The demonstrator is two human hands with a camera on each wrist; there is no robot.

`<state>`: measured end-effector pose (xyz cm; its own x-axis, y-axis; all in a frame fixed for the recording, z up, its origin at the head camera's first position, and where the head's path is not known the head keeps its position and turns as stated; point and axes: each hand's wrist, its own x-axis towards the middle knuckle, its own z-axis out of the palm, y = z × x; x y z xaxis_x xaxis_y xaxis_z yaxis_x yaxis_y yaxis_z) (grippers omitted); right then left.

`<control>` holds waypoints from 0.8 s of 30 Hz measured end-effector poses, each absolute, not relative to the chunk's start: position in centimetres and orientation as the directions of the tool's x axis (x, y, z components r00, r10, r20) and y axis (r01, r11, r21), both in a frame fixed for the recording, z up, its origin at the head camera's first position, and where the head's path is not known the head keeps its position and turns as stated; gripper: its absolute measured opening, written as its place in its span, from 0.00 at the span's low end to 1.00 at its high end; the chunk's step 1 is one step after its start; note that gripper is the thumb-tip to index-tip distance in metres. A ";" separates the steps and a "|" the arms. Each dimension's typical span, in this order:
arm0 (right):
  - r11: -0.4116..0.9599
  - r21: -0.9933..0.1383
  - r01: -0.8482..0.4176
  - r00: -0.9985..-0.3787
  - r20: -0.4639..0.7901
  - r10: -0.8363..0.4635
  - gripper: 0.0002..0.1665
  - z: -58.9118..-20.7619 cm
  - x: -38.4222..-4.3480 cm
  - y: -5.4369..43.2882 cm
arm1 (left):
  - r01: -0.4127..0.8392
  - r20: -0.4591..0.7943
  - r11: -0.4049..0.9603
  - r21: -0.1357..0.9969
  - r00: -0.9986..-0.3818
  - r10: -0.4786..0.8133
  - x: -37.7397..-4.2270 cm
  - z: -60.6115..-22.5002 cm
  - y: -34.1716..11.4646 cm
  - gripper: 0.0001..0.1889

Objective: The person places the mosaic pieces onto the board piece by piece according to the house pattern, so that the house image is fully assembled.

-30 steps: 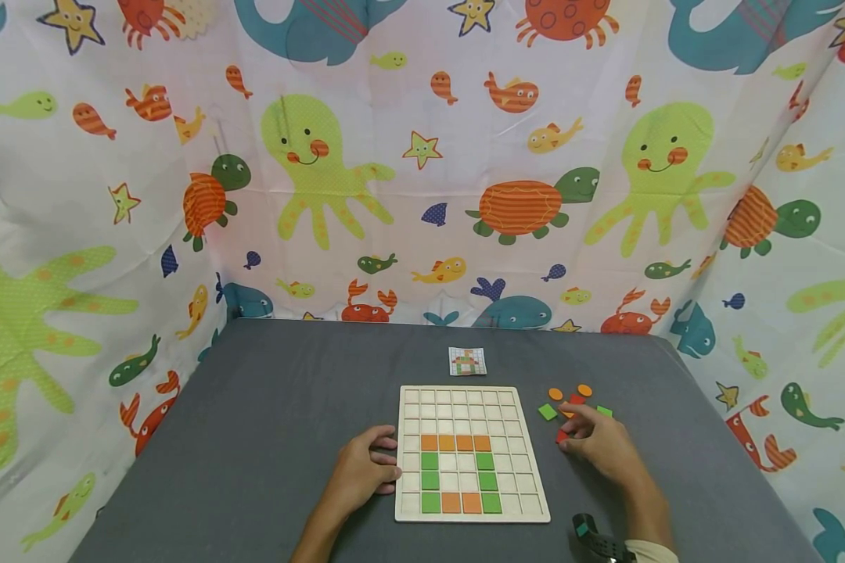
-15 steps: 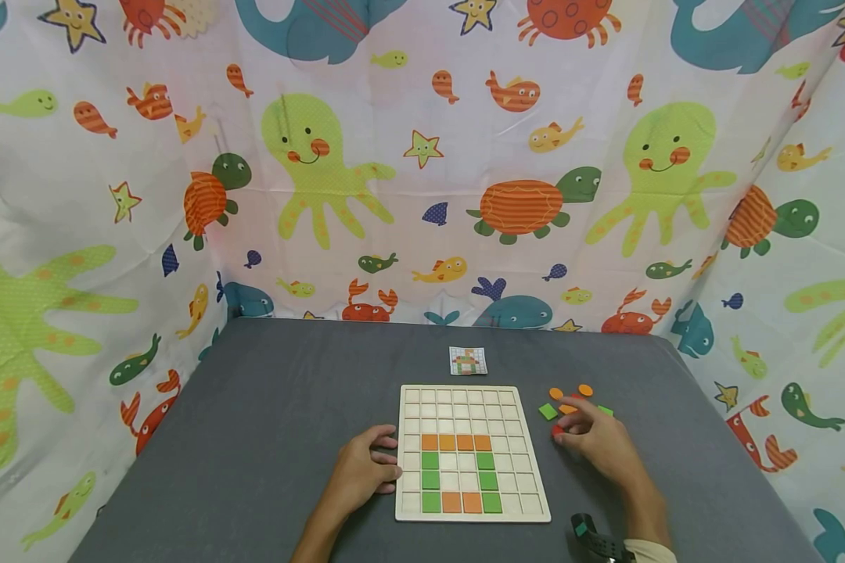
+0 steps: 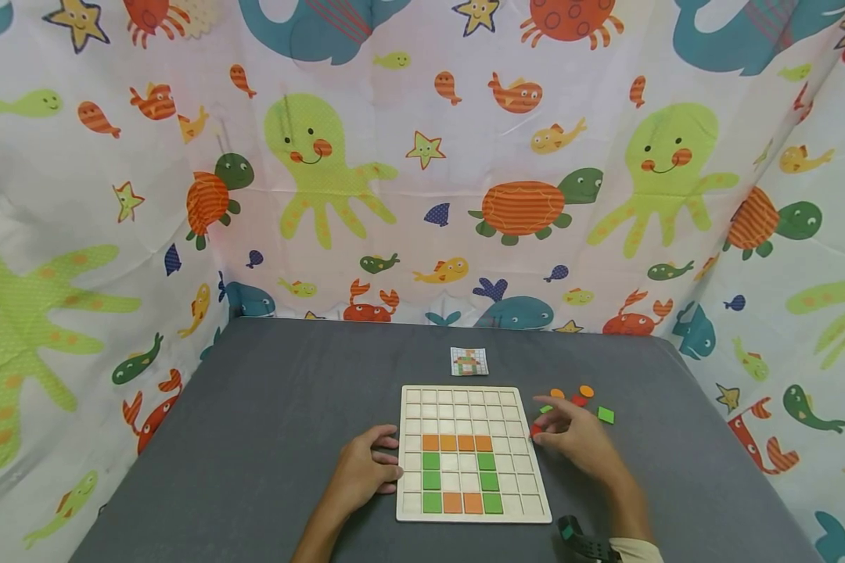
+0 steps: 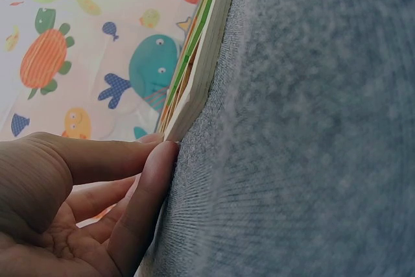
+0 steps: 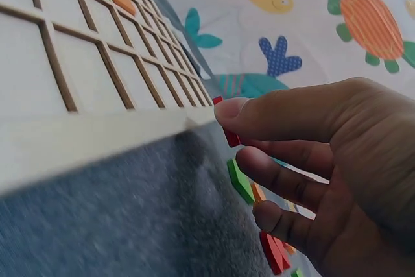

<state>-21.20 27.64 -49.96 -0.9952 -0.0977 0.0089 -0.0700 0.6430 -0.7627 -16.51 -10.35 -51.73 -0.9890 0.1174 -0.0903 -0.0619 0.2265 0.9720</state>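
Note:
A wooden grid board [image 3: 422,397] lies on the grey table, with orange squares [image 3: 448,443] and green squares [image 3: 431,481] set in its lower cells. At the board's left edge is my left hand [image 3: 361,467]; in the left wrist view its thumb and a finger pinch the board's rim [image 4: 207,76]. My right hand [image 3: 584,442] holds a small red tile [image 5: 231,135] between thumb and fingers, right beside the board's right edge. Its other fingers are bent loosely in the right wrist view, and the far side of the tile is hidden behind them.
Loose pieces lie right of the board: an orange disc [image 3: 587,392], a green square [image 3: 605,415] and a red piece [image 3: 580,401] among them. Behind the board sits a small pattern card [image 3: 469,362]. A sea-animal curtain [image 3: 422,195] surrounds the grey table [image 3: 289,391].
My right hand has picked up the red tile and carried it left to the board's right edge, uncovering the green square behind. My left hand stays at the left edge.

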 end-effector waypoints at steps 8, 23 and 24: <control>0.606 -0.788 -0.110 -0.987 0.017 -0.157 0.38 -49.6 -21.1 26.2 | -0.063 -0.091 0.225 0.972 -0.989 0.118 -16.5 -51.8 -10.4 0.37; 0.541 -0.828 -0.150 -0.966 0.007 -0.258 0.37 -49.7 -21.3 24.1 | -0.062 -0.090 0.226 0.972 -0.989 0.118 -16.5 -51.8 -10.3 0.37; 0.536 -0.829 -0.158 -0.963 0.010 -0.269 0.37 -49.8 -21.3 24.0 | -0.061 -0.090 0.226 0.972 -0.989 0.119 -16.5 -51.8 -10.3 0.37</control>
